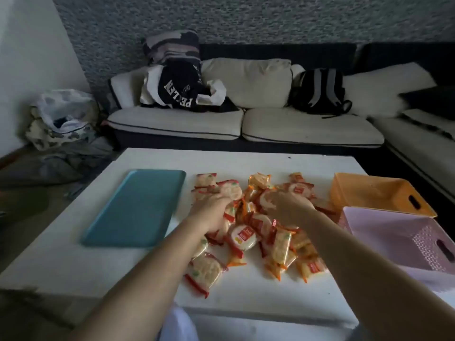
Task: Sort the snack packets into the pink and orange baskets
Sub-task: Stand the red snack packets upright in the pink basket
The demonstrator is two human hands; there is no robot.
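Fingers of the left hand bent down into the far-left part of the heap of snack packets; blur hides whether they grip one. Fingers of the right hand also bent, tips on a packet with a round cracker near the heap's middle; grip cannot be told either. Both forearms reach in from the near edge, bare.

Packets: clear wrappers with red or orange ends, pale crackers inside, piled loose and overlapping on the white table, centre to right of centre. A few lie apart at the near-left fringe.

Orange basket at the table's far right, just beside the heap. Pink basket nearer, touching or almost touching the orange one, with a slotted handle and lattice wall.

Teal tray flat on the table left of the heap, close to the left hand.

Beyond the table: cream sofa with a dark lettered garment and a black backpack. Plastic bag on the floor at far left.
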